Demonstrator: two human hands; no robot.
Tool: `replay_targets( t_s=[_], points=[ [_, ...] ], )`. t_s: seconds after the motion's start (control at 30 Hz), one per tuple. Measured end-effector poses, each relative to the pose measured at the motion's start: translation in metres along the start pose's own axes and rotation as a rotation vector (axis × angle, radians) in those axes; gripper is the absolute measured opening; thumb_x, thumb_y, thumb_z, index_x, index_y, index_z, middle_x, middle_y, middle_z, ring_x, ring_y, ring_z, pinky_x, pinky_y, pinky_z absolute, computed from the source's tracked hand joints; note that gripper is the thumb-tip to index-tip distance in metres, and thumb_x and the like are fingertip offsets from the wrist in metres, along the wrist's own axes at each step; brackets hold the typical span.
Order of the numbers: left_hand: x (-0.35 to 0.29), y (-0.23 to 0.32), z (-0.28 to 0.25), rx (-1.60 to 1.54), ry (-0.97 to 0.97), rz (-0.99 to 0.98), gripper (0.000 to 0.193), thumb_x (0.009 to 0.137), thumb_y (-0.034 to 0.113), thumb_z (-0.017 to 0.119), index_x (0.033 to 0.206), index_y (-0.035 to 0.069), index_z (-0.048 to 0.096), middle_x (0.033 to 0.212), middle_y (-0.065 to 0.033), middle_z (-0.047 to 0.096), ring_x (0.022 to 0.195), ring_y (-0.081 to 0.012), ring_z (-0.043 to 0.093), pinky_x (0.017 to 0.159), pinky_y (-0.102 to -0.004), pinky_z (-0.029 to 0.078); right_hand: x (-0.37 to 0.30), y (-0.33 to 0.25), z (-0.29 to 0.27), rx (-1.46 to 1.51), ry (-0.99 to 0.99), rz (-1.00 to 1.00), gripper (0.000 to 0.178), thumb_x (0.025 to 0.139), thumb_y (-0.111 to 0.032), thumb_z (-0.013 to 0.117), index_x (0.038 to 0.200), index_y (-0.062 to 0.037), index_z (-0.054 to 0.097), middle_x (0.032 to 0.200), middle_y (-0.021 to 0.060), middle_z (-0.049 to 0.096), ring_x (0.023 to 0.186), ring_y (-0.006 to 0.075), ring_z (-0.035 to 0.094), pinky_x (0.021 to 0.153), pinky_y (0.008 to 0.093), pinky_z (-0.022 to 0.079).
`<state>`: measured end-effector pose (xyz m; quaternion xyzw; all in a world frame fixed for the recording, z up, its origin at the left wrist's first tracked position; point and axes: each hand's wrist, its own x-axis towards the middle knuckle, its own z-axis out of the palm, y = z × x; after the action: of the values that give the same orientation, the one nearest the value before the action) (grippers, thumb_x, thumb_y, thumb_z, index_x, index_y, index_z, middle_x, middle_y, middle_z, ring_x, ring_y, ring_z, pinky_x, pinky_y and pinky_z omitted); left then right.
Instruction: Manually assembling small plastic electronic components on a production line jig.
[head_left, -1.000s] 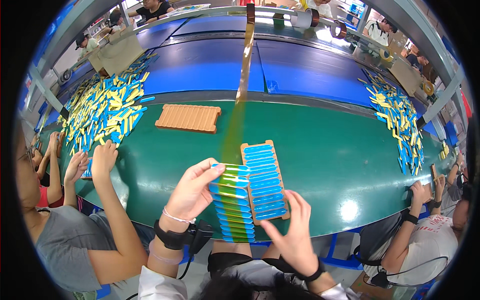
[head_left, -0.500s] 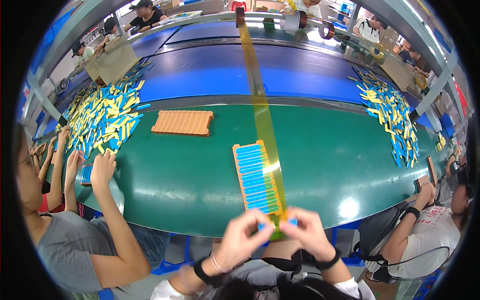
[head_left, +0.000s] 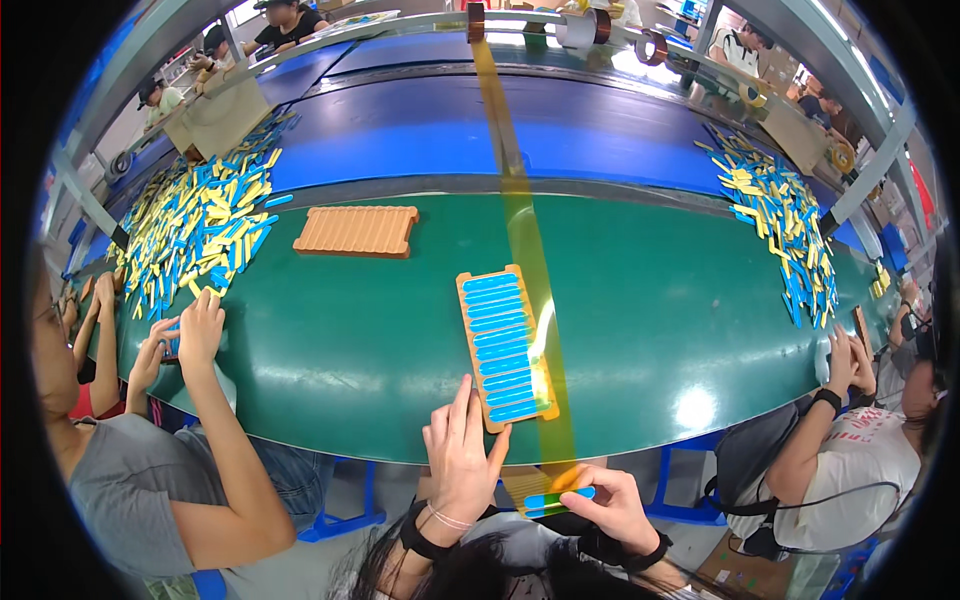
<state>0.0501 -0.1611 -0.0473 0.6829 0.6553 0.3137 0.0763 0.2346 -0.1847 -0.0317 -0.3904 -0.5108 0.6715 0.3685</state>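
A slotted orange-brown tray (head_left: pixel 488 398) filled with a row of blue sticks (head_left: pixel 505 350) lies before me on the green table. My left hand (head_left: pixel 462 450) rests against its near left corner, fingers stretched out. A long amber tape (head_left: pixel 530 260) comes down from a roll (head_left: pixel 475 22) on the overhead rail and passes along the tray's right side. Below the table's edge, my right hand (head_left: pixel 615 508) pinches the tape's end, where a blue stick (head_left: pixel 545 502) lies crosswise against it.
Another slotted tray (head_left: pixel 355 232), its grooves bare, lies farther left. Blue and yellow sticks are heaped at left (head_left: pixel 200 225) and right (head_left: pixel 775 225). A blue conveyor belt (head_left: pixel 400 130) runs behind the green table (head_left: pixel 660 330). Co-workers sit close on both sides.
My hands were together at the tape by the tray's near end. Now the left hand has moved onto the tray's left side, and the right has drawn the tape end down towards me.
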Motion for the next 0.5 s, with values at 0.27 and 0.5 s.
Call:
replay_targets(
  t_s=[0.27,0.5],
  points=[
    [-0.049,0.018,-0.018,0.082,-0.204,-0.052,0.056,0.070,0.026,0.062,0.116,-0.002,0.045,0.129,-0.0066,0.037,0.093,-0.0211,0.043,0.076,-0.0355,0.032,-0.003,0.002,0.007,0.076,0.273,0.070,0.020,0.079,0.000,0.057,0.094,0.0010,0.044,0.078,0.0050,0.056,0.075,0.0091,0.057,0.059,0.0171,0.046],
    [-0.050,0.020,-0.009,0.128,-0.253,-0.017,0.065,0.065,0.031,0.064,0.117,-0.004,0.044,0.132,-0.0065,0.035,0.093,-0.0185,0.043,0.077,-0.0329,0.028,-0.001,0.002,0.012,0.119,0.336,0.143,0.016,0.081,0.000,0.054,0.092,0.0009,0.043,0.083,0.0113,0.061,0.073,0.0101,0.059,0.058,0.0173,0.046]
  ],
)
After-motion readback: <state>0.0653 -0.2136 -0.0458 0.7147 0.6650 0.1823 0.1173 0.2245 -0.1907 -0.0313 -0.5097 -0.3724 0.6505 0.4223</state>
